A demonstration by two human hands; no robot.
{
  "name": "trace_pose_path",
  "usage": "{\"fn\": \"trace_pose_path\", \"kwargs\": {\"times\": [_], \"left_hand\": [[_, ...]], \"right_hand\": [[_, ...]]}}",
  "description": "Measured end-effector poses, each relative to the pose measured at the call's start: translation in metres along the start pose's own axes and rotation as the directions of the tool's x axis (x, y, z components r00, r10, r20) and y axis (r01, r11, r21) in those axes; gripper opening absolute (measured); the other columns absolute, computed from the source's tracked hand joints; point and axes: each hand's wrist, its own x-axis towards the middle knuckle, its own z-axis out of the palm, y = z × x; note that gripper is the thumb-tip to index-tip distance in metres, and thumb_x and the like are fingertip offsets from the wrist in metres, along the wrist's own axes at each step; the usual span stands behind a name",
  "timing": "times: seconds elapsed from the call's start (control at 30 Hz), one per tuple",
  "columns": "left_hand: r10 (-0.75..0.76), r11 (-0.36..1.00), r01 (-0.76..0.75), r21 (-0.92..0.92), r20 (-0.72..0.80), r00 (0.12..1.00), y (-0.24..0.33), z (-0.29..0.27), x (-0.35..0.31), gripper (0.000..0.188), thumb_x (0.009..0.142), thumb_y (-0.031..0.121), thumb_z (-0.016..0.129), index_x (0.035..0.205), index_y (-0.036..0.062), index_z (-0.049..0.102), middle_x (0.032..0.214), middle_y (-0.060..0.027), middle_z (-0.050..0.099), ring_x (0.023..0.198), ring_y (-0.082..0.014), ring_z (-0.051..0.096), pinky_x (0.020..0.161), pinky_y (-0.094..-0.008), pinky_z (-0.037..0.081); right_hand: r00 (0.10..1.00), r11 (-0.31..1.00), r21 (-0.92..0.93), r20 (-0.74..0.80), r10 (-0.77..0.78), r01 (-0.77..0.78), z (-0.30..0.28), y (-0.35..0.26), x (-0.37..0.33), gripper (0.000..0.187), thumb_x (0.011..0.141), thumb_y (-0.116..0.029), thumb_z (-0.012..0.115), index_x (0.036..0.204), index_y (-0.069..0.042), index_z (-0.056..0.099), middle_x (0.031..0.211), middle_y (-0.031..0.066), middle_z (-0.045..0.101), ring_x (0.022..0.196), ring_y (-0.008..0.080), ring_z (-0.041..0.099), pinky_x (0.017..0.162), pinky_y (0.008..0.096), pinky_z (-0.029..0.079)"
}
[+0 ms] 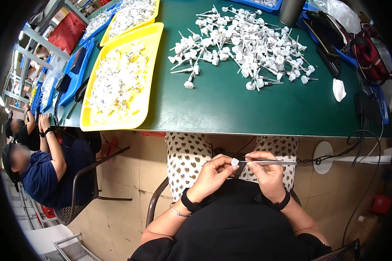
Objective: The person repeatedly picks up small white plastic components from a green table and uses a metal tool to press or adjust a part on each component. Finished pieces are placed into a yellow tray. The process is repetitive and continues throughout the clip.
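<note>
Ahead and to the left of the fingers, on the green table [196,111], a yellow tray [153,71] holds a loose spread of small white and yellowish pieces; beyond it, farther from the fingers, a second yellow tray [156,9] is heaped with whitish pieces. Straight ahead of the fingers, past a bare stretch of tabletop, lies a wide pile of white pieces [252,48] with thin stems. The left hand [213,174] has thumb and forefinger pinched on a small white piece [234,162]. The right hand [268,172] pinches a slim metal tool [285,162] between thumb and fingers, its narrow end pointing left at the piece (whether the two touch is too small to tell). Both hands are close together over the lap, short of the table's near edge, wrists bent inward, forearms rising from below and converging toward the fingertips.
</note>
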Motion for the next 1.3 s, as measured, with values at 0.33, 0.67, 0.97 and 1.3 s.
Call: {"fn": "trace_pose_path", "kwargs": {"times": [0.33,0.67,0.97,1.3], "left_hand": [[-0.004,1.000,0.004,-0.022,-0.009,1.000,-0.001,0.000,0.000,0.014,0.098,0.004,0.069,0.108,-0.0054,0.070,0.102,-0.0043,0.063,0.083,-0.0094,0.066,0.074,-0.0230,0.054],[0.000,1.000,-0.001,-0.025,-0.013,1.000,-0.002,-0.001,0.000,0.014,0.097,0.004,0.070,0.108,-0.0052,0.070,0.102,-0.0040,0.063,0.083,-0.0086,0.066,0.073,-0.0225,0.054],[0.164,0.986,-0.161,0.049,-0.075,0.984,-0.003,0.001,0.001,0.010,0.094,0.000,0.072,0.104,-0.0036,0.073,0.106,-0.0082,0.068,0.090,-0.0124,0.068,0.077,-0.0243,0.057],[0.326,0.929,-0.305,0.210,-0.075,0.942,-0.005,0.003,0.001,0.012,0.090,-0.002,0.075,0.102,-0.0012,0.074,0.101,-0.0098,0.070,0.082,-0.0142,0.066,0.068,-0.0261,0.054]], "right_hand": [[0.997,0.996,-0.017,-0.009,0.082,-0.082,0.001,-0.005,0.000,0.018,0.095,-0.006,0.073,0.110,0.002,0.068,0.105,0.0085,0.072,0.092,0.0135,0.069,0.080,0.0262,0.055],[0.999,0.999,0.000,-0.006,0.040,-0.040,0.003,-0.001,0.000,0.019,0.095,-0.006,0.073,0.111,0.003,0.067,0.105,0.0087,0.072,0.093,0.0134,0.069,0.081,0.0258,0.055],[0.999,0.999,0.000,-0.004,-0.053,0.053,0.004,-0.005,-0.001,0.019,0.096,0.003,0.068,0.114,0.004,0.062,0.110,0.0123,0.071,0.103,0.0163,0.070,0.091,0.0278,0.056],[0.994,0.989,-0.108,0.041,-0.099,0.103,0.005,0.002,-0.002,0.014,0.095,0.000,0.071,0.108,0.002,0.067,0.103,0.0102,0.072,0.090,0.0136,0.068,0.080,0.0272,0.055]]}}
